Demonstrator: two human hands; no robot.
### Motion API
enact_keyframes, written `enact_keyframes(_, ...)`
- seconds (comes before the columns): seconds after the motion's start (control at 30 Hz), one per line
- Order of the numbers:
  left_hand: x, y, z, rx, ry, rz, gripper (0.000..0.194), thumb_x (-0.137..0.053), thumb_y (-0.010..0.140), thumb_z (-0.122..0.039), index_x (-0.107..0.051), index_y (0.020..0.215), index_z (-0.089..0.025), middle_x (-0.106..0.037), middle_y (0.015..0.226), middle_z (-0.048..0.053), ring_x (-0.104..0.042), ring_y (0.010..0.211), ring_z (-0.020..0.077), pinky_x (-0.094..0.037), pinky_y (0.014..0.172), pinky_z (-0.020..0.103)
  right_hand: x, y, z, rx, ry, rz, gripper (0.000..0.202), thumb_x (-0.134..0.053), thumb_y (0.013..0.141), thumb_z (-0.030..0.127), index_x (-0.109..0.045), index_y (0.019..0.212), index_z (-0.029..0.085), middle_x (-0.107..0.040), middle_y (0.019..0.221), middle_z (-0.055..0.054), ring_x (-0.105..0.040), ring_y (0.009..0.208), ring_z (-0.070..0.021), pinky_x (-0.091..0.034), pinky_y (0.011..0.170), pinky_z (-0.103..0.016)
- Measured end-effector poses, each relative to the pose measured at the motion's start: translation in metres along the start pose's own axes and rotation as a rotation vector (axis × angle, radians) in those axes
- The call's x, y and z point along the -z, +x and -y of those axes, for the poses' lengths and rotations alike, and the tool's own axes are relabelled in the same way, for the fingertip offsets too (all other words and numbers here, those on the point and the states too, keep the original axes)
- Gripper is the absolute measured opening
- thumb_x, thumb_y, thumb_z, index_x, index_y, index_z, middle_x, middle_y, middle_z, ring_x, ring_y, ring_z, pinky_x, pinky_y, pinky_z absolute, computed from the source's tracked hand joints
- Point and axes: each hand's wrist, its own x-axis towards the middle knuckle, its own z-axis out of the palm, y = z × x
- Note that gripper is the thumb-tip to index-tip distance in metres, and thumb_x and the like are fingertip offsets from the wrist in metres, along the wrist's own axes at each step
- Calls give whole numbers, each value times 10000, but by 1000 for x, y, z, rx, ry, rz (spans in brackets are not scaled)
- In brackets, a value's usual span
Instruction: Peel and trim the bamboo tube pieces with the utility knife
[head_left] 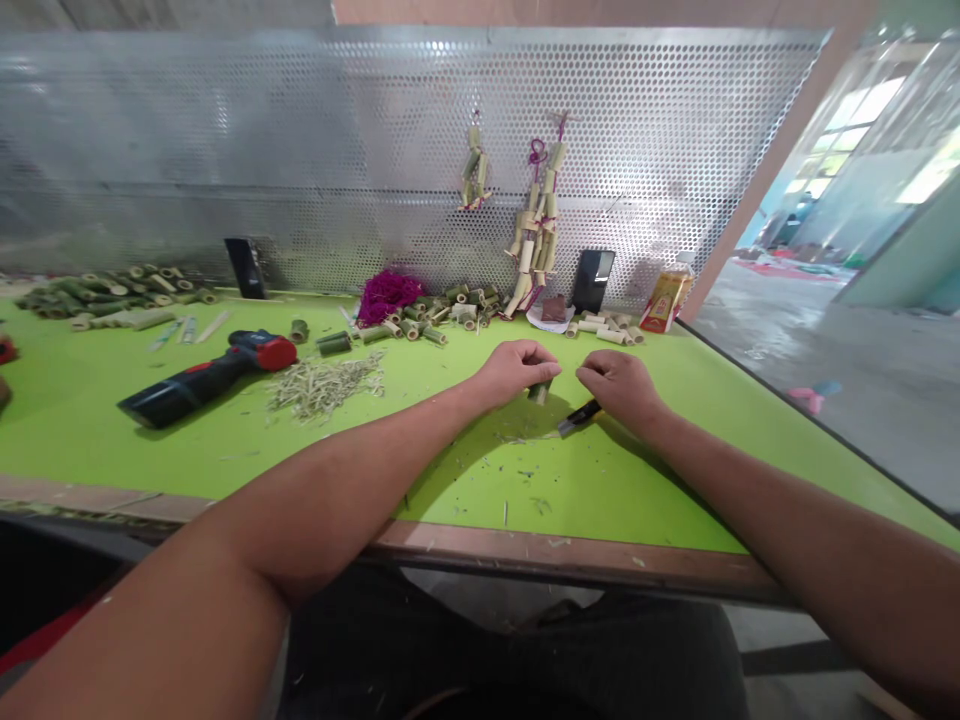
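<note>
My left hand (521,368) is closed on a short bamboo piece (538,391), held with its lower end just over the green table. A little to its right, my right hand (619,383) is closed around a utility knife (580,417). The knife's blade end points down and left, towards the table in front of the bamboo piece. Small scraps and chips (527,472) lie scattered on the tabletop (450,475) beneath both hands. My fingers hide most of the knife's handle and the top of the bamboo piece.
A black and red cordless drill (199,385) lies left, beside pale shavings (326,385). Along the back are bamboo pieces (112,290), purple string (390,297), a phone (592,280) and a drink carton (667,300). Bamboo figures (536,225) hang on the perforated metal panel (300,150).
</note>
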Motion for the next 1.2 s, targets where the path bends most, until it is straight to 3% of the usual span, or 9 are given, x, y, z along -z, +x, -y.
enact_keyframes(0.2, 7, 7, 5, -36, -34, -168, 248, -694, 726, -346, -636, 819, -124, -638, 744, 49, -536, 629, 82, -450, 619, 231, -5, 2, -2, 47, 199, 104, 319, -484, 854, 365, -698, 1005, 182, -701, 1009, -83, -620, 893, -218, -461, 788, -336)
enact_keyframes(0.33, 13, 10, 4, -46, -46, -271, 194, -681, 743, -308, -643, 825, -136, -648, 787, 43, -544, 681, 83, -453, 667, 223, -4, 6, -6, 14, 165, 130, 300, -481, 847, 285, -701, 1021, 179, -690, 1042, -93, -615, 945, -215, -457, 865, -349)
enact_keyframes(0.43, 16, 11, 5, -15, -118, -195, 189, -642, 784, -301, -636, 879, -137, -664, 848, 60, -557, 688, 83, -464, 669, 231, 4, 7, -15, 54, 144, 281, 338, -544, 828, 352, -674, 1090, 184, -668, 1054, -101, -605, 944, -218, -460, 861, -356)
enact_keyframes(0.57, 16, 11, 11, 59, -184, -16, 220, -600, 815, -279, -627, 987, -143, -675, 995, 92, -587, 721, 92, -482, 685, 254, 18, 5, -25, 288, 98, 604, 413, -611, 782, 490, -656, 1099, 229, -615, 1115, -81, -533, 1064, -241, -399, 940, -383)
enact_keyframes(0.73, 16, 9, 16, 118, -144, 124, 257, -578, 826, -264, -644, 1050, -156, -671, 1071, 94, -588, 726, 81, -464, 685, 239, 28, 4, -25, 410, 133, 741, 311, -585, 803, 465, -635, 958, 200, -597, 997, -66, -538, 942, -204, -407, 849, -336)
enact_keyframes(0.87, 16, 5, 12, 148, -121, 186, 268, -593, 813, -258, -666, 1049, -153, -682, 1030, 85, -575, 705, 80, -457, 675, 228, 32, 3, -25, 298, 33, 716, 282, -610, 773, 462, -580, 872, 200, -600, 878, -40, -530, 790, -182, -396, 675, -285)
enact_keyframes(0.97, 15, 4, 10, 172, -136, 179, 274, -616, 797, -254, -677, 1041, -147, -686, 991, 84, -575, 706, 88, -465, 685, 237, 31, 2, -23, 187, -61, 595, 280, -614, 764, 457, -559, 872, 205, -610, 793, -25, -514, 682, -165, -345, 577, -262)
enact_keyframes(1.1, 11, 6, 10, 216, -178, 159, 251, -613, 799, -247, -681, 1022, -155, -677, 1005, 74, -588, 745, 97, -486, 722, 259, 24, -2, -9, 112, -87, 426, 339, -565, 802, 483, -591, 1021, 225, -661, 831, -30, -542, 665, -161, -329, 566, -251)
enact_keyframes(1.2, 9, 6, 11, 245, -195, 193, 252, -597, 812, -251, -673, 1026, -142, -673, 991, 75, -600, 788, 105, -493, 761, 274, 17, -6, 4, 134, -156, 399, 399, -456, 859, 549, -623, 1071, 255, -685, 866, -37, -565, 683, -170, -315, 567, -254)
